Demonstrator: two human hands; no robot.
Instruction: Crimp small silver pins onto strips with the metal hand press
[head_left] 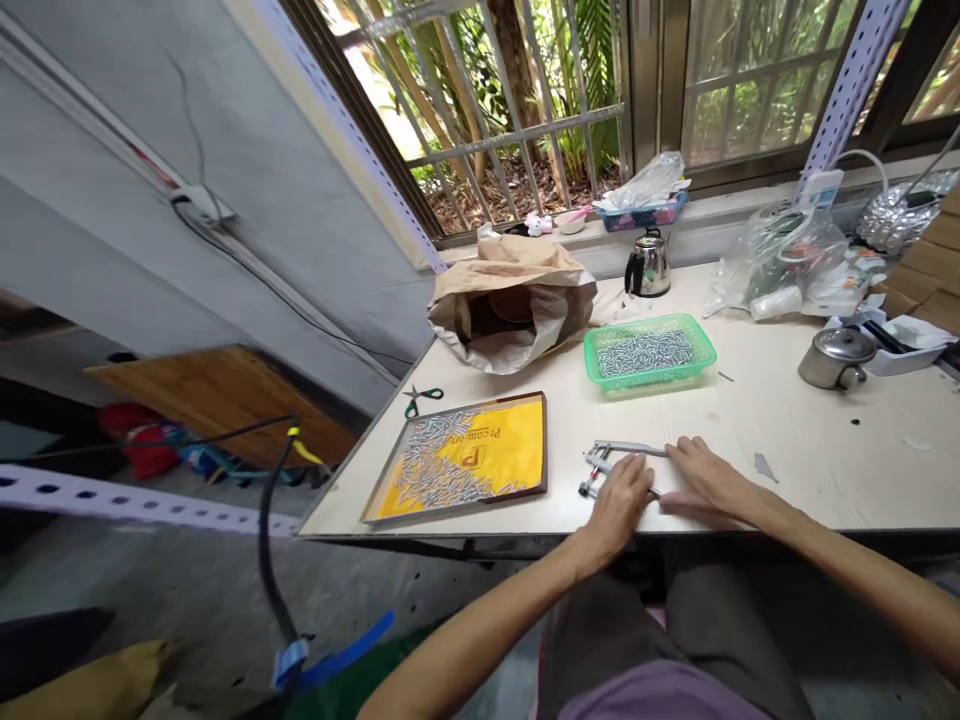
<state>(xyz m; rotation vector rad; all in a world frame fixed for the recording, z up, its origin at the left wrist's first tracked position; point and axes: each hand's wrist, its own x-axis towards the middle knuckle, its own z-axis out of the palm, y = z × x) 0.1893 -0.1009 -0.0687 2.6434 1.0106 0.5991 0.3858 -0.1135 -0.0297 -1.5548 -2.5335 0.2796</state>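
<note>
A grey metal two-armed hand tool [637, 446] lies near the front edge of the table, its dark-tipped end pointing left. My left hand [621, 495] rests over its lower arm, with the fingers bent and pressed together on it. Beside it, my right hand [709, 482] lies low over the table. Its fingertips reach the right end of the upper arm, and its thumb is held apart from the fingers. Small silver metal pins [442, 470] lie loose in a shallow tray [545, 440] to the left. More silver pins fill a green plastic basket [649, 378] farther back.
A crumpled brown paper bag [517, 270] stands open at the back left. Green-handled scissors [422, 398] lie beside the tray. Behind the basket is a steel kettle [649, 265]. A lidded metal pot [835, 358] and plastic bags [780, 255] occupy the right side.
</note>
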